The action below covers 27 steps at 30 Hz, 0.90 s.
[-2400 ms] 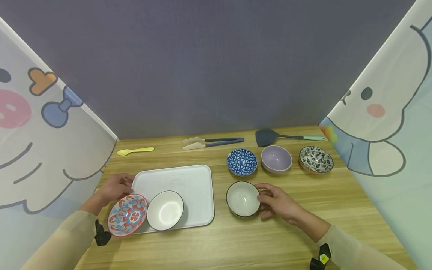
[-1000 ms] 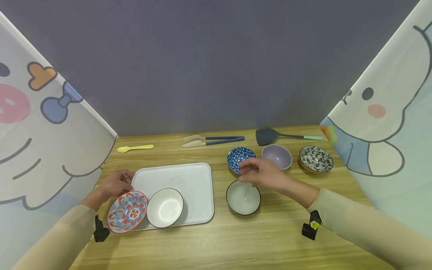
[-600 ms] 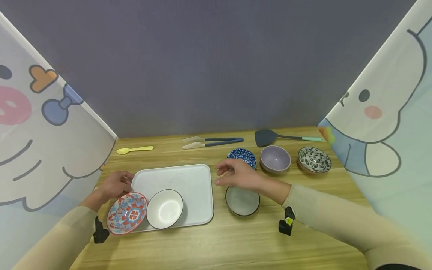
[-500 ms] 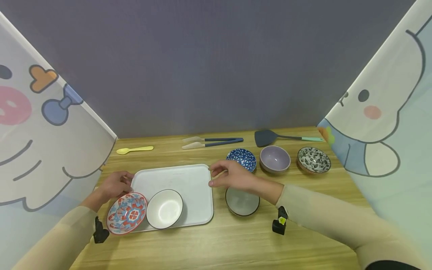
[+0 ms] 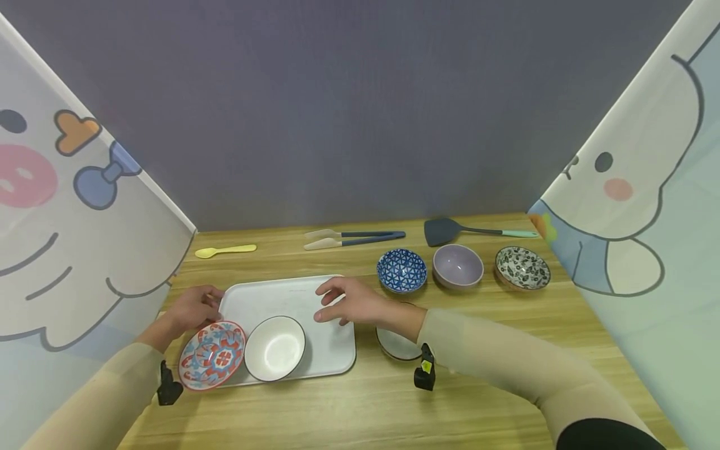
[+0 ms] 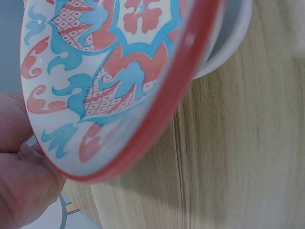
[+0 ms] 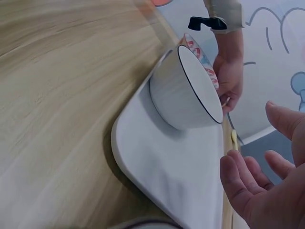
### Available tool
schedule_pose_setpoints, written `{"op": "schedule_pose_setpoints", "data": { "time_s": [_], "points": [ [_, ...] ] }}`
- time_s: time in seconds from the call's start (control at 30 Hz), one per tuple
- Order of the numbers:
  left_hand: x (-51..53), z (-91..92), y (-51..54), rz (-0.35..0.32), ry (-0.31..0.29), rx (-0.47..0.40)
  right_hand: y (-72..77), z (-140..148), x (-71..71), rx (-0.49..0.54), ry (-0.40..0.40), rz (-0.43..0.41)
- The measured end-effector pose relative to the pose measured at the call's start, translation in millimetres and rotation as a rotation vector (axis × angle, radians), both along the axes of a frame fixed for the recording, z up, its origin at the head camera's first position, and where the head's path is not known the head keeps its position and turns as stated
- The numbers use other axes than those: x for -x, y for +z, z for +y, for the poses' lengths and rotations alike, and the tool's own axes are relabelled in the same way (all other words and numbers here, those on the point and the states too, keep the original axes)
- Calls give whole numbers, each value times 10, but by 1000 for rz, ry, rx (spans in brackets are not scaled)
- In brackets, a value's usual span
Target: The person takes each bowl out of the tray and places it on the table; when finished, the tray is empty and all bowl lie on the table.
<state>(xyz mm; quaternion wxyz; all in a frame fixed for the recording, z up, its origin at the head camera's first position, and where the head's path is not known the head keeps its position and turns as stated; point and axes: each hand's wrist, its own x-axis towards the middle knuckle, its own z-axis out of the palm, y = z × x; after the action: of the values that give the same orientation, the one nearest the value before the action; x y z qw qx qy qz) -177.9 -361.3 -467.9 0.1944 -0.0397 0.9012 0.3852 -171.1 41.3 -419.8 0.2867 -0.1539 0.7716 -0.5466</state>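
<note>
My left hand (image 5: pixel 194 307) stays at the tray's left edge, right beside the rim of a red-and-blue patterned bowl (image 5: pixel 212 356). In the left wrist view that bowl hides the fingertips, so their grip is unclear. The patterned bowl leans over the left side of the white tray (image 5: pixel 329 350). Beside it on the tray stands a white bowl (image 5: pixel 275 348) with a dark rim. My right hand (image 5: pixel 351 301) hovers over the tray's right part, fingers spread and holding nothing. Its forearm partly covers a second white, dark-rimmed bowl (image 5: pixel 396 344) on the table.
Along the back lie a yellow spoon (image 5: pixel 225 250), tongs (image 5: pixel 360 239) and a dark spatula (image 5: pixel 441 232) with a mint handle. A blue patterned bowl (image 5: pixel 402 270), a purple bowl (image 5: pixel 457 266) and a black-and-white bowl (image 5: pixel 522 268) stand at the right. Walls (image 5: pixel 360 112) enclose the table.
My right hand has let go of the right white bowl and moved left, past the blue bowl, to above the tray. The left hand and the bowls have kept their places.
</note>
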Motion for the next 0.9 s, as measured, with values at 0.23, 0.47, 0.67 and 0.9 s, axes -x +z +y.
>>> {"op": "schedule_pose_setpoints", "data": {
  "time_s": [0.23, 0.47, 0.67, 0.9],
  "points": [
    [-11, -9, -19, -4, 5, -8, -104, -169, -29, 32, 52, -53],
    [3, -16, -14, -6, 4, -10, -184, -302, -66, 7, 71, -88],
    [18, 5, 5, -8, 12, 5, -230, -399, -93, -11, 75, -128],
    [22, 10, 6, -15, 16, 7, -298, -454, -119, -20, 92, -154]
  ]
}}
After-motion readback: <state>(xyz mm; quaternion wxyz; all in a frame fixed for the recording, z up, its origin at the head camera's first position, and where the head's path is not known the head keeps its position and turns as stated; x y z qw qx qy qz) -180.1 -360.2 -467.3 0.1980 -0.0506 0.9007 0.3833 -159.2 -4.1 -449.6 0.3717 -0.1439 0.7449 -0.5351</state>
